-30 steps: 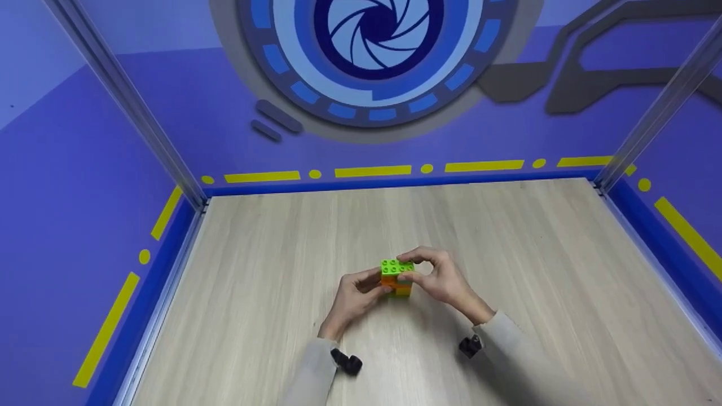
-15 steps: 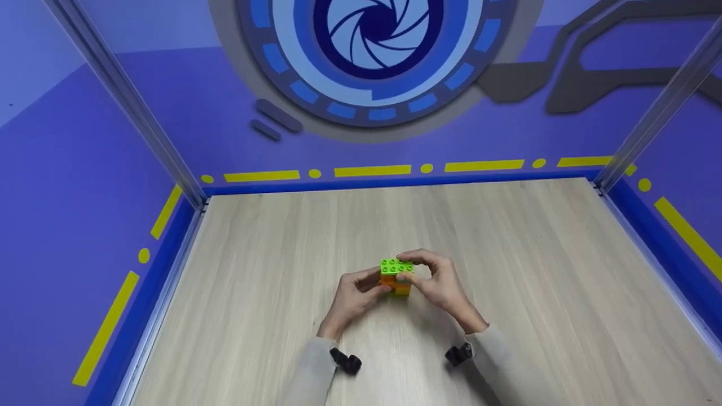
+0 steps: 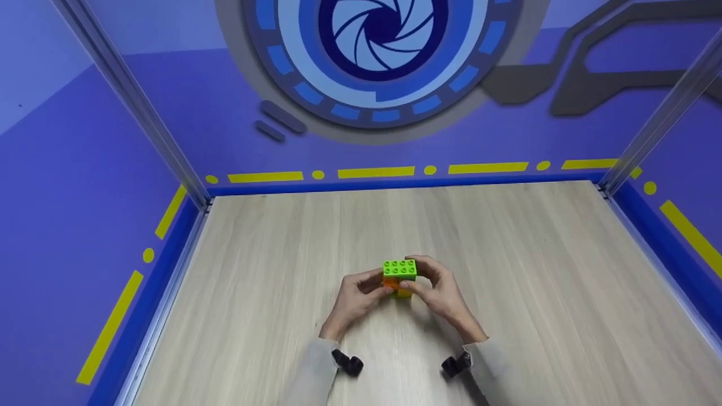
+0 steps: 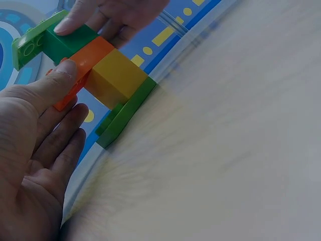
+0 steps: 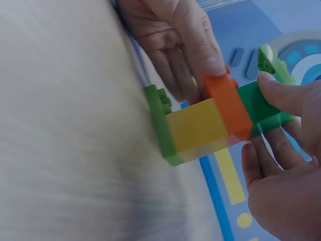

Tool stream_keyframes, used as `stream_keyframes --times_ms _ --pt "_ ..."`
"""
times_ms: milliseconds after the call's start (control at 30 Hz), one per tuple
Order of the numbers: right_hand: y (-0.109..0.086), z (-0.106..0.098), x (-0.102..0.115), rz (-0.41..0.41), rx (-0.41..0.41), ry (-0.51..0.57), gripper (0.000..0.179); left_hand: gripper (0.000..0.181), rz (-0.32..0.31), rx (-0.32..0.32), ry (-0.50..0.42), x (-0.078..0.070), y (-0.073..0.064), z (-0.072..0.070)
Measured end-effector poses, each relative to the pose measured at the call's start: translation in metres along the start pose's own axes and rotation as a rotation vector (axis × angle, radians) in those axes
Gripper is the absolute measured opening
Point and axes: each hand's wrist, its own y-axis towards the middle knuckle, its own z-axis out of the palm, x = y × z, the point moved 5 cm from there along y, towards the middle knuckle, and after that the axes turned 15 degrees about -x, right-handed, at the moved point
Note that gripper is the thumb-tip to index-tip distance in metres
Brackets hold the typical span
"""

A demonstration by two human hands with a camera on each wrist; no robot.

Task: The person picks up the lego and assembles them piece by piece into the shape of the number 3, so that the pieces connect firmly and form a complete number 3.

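A small stack of toy building bricks stands upright on the table in front of me. A light green studded plate (image 3: 399,268) tops it. Below come a dark green brick (image 5: 258,103), an orange brick (image 5: 228,108), a yellow brick (image 5: 198,128) and a thin green base plate (image 4: 125,115). My left hand (image 3: 356,298) pinches the orange brick from the left, its thumb on the near side. From the right, my right hand (image 3: 443,290) grips the dark green brick between thumb and fingers, just under the top plate. Some fingertips are hidden behind the stack.
The wood-grain table (image 3: 271,254) spreads around the stack on all sides. Blue and purple printed panels (image 3: 316,146) wall it at the back and both sides, with metal posts (image 3: 141,107) in the corners.
The right hand's fingers have slid down off the top plate's studs to the brick beneath, and that forearm has swung inward. The left hand keeps its hold; the head view has shifted slightly.
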Motion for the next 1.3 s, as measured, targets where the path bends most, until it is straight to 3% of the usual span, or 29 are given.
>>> stream_keyframes --times_ms 500,1000,1300 --pt "-0.004 -0.011 -0.018 0.125 0.021 -0.011 0.049 0.046 -0.017 0.006 -0.038 0.001 0.002 0.003" --pt "-0.003 -0.016 -0.014 0.158 0.0 -0.037 0.042 0.045 -0.038 -0.033 -0.024 -0.006 -0.003 0.004" --pt "-0.002 -0.022 -0.009 0.199 -0.024 0.0 0.041 0.049 -0.009 -0.017 -0.005 -0.015 -0.005 0.009"
